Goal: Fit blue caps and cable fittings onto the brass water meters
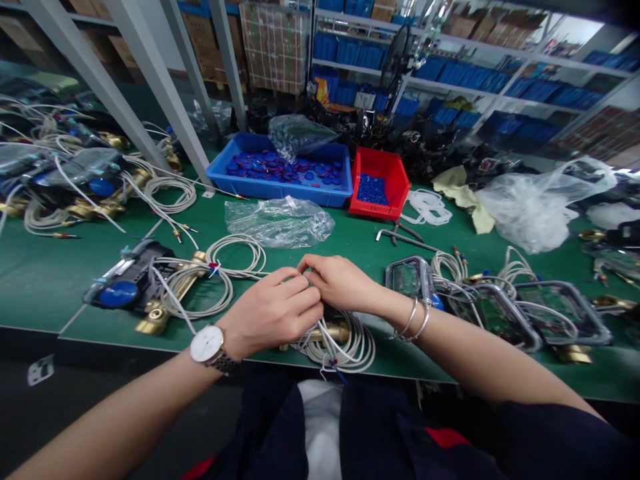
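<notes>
Both grips are closed, left hand point(273, 312) and right hand point(345, 283) fingertips together, contents hidden; the cable coil point(369, 347), probably springy, lies near the worktop's point(415, 359) edge, best lifted by the heavy-looking brass fitting point(338, 332).

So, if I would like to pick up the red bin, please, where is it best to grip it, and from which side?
I would grip the red bin by its low front wall, coming from the near side. That wall faces the person, while the left side sits close against the blue tray. Best keep it level: it is open-topped, with small blue pieces inside.
</notes>
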The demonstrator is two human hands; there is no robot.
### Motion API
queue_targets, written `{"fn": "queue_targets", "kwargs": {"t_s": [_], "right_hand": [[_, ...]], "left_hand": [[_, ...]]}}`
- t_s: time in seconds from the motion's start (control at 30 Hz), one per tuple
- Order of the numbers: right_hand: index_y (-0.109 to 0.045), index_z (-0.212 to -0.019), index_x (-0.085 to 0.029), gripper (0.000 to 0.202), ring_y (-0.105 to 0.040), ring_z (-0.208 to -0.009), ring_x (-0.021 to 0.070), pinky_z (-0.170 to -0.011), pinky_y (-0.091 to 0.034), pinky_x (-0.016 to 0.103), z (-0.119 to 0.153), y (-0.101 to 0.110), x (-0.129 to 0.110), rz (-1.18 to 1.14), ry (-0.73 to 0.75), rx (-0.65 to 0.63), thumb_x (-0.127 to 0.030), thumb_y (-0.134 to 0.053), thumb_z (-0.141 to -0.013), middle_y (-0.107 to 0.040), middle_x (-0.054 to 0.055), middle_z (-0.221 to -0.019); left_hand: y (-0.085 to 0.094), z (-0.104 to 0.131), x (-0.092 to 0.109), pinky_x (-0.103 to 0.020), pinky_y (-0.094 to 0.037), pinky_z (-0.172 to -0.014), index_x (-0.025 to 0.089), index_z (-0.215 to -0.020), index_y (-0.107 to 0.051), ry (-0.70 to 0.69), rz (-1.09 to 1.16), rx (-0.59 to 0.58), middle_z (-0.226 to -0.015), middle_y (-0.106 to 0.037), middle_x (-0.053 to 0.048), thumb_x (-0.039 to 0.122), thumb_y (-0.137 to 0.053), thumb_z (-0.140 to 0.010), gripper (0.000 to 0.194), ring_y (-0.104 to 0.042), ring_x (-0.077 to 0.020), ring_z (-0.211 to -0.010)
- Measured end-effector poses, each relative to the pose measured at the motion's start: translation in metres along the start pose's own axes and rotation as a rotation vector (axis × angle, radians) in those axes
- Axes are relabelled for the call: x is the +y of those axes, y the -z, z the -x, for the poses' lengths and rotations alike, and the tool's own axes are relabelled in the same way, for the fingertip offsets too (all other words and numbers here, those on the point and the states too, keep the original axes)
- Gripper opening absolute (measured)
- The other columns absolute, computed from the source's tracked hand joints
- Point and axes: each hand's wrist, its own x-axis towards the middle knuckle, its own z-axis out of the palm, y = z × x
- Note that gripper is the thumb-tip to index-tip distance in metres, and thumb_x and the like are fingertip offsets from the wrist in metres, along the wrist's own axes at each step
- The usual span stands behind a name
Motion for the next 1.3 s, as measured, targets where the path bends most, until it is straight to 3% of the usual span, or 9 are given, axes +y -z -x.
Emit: {"fn": "queue_targets", "kwargs": {"t_s": [0.1,0.27,0.37,0.47,0.57,0.7,0.93,1.1,1.3], "right_hand": [[-0.067,-0.106,-0.021,0.023,-0.065,-0.083,0.0178,-0.072,-0.040,0.026,0.002,-0.002,0.005,-0.048,0.009,0.029,-0.019,-0.047,-0.095,-0.074,0.004,-0.092],[-0.067,-0.100,-0.018,0.020,-0.063,-0.078,0.0148,-0.070,-0.039,0.024,0.000,-0.007,0.009,-0.148,0.033,0.046,-0.019,-0.048,-0.096,-0.073,0.004,-0.089],[-0.068,-0.098,-0.017,0.019,-0.062,-0.079,0.0140,-0.071,-0.039,0.024,-0.001,-0.003,0.011,-0.200,0.030,0.053,-0.021,-0.049,-0.098,-0.072,0.003,-0.089],[-0.069,-0.094,-0.017,0.016,-0.056,-0.069,0.0123,-0.066,-0.037,0.025,0.004,0.008,0.018,-0.239,-0.023,0.070,-0.026,-0.055,-0.096,-0.066,0.000,-0.075],[-0.069,-0.092,-0.017,0.011,-0.052,-0.067,0.0116,-0.068,-0.039,0.026,0.017,0.017,0.024,-0.363,-0.037,0.117,-0.025,-0.062,-0.092,-0.062,-0.002,-0.072],[-0.068,-0.088,-0.017,0.016,-0.054,-0.075,0.0119,-0.073,-0.042,0.026,0.042,0.015,0.023,-0.760,-0.042,0.161,-0.032,-0.067,-0.091,-0.062,-0.001,-0.080],[-0.075,-0.107,-0.019,0.026,-0.056,-0.069,0.0070,-0.069,-0.047,0.022,0.077,-0.014,0.017,-1.435,-0.170,0.106,-0.040,-0.068,-0.093,-0.064,0.001,-0.088],[-0.075,-0.097,-0.022,0.017,-0.063,-0.071,0.0077,-0.068,-0.050,0.019,0.082,-0.024,0.013,-1.617,-0.260,0.204,-0.029,-0.080,-0.082,-0.068,0.000,-0.087],[-0.078,-0.084,-0.021,0.018,-0.066,-0.078,0.0087,-0.077,-0.053,0.021,0.081,-0.028,0.014,-1.709,-0.294,0.230,-0.021,-0.089,-0.070,-0.072,0.000,-0.091]], "left_hand": [[0.004,-0.002,-0.001,-0.039,-0.049,-0.088,0.023,-0.098,-0.070,-0.077,-0.072,-0.004,-0.088,-0.067,-0.004,0.014,-0.040,-0.101,0.032,-0.059,-0.0186,-0.086],[0.002,-0.010,-0.003,-0.037,-0.049,-0.086,0.018,-0.086,-0.068,-0.276,-0.214,0.150,-0.079,-0.064,-0.003,0.012,-0.048,-0.097,0.024,-0.058,-0.0188,-0.080],[-0.001,-0.013,-0.004,-0.038,-0.049,-0.088,0.017,-0.084,-0.067,-0.296,-0.223,0.172,-0.079,-0.064,-0.004,0.013,-0.051,-0.096,0.020,-0.059,-0.0193,-0.080],[-0.002,-0.008,-0.001,-0.039,-0.049,-0.086,0.018,-0.093,-0.067,-0.125,-0.018,0.170,-0.089,-0.069,-0.005,0.017,-0.054,-0.097,0.013,-0.060,-0.0213,-0.090],[-0.002,0.003,0.010,-0.037,-0.048,-0.087,0.021,-0.098,-0.065,0.115,0.404,0.215,-0.099,-0.072,-0.003,0.019,-0.057,-0.097,0.009,-0.058,-0.0210,-0.102],[-0.005,0.014,0.036,-0.034,-0.046,-0.085,0.023,-0.096,-0.066,0.336,0.770,0.316,-0.091,-0.070,-0.001,0.016,-0.058,-0.096,0.011,-0.058,-0.0178,-0.094],[-0.016,0.019,0.065,-0.031,-0.045,-0.079,0.022,-0.093,-0.068,0.561,0.891,0.540,-0.085,-0.067,0.000,0.014,-0.065,-0.091,0.009,-0.057,-0.0157,-0.086],[-0.017,0.018,0.067,-0.032,-0.045,-0.077,0.022,-0.092,-0.068,0.616,0.888,0.586,-0.084,-0.066,0.000,0.011,-0.066,-0.088,0.011,-0.058,-0.0154,-0.083],[-0.013,0.012,0.063,-0.032,-0.047,-0.078,0.023,-0.091,-0.069,0.625,0.931,0.621,-0.085,-0.067,0.000,0.013,-0.067,-0.088,0.010,-0.060,-0.0147,-0.081]]}}
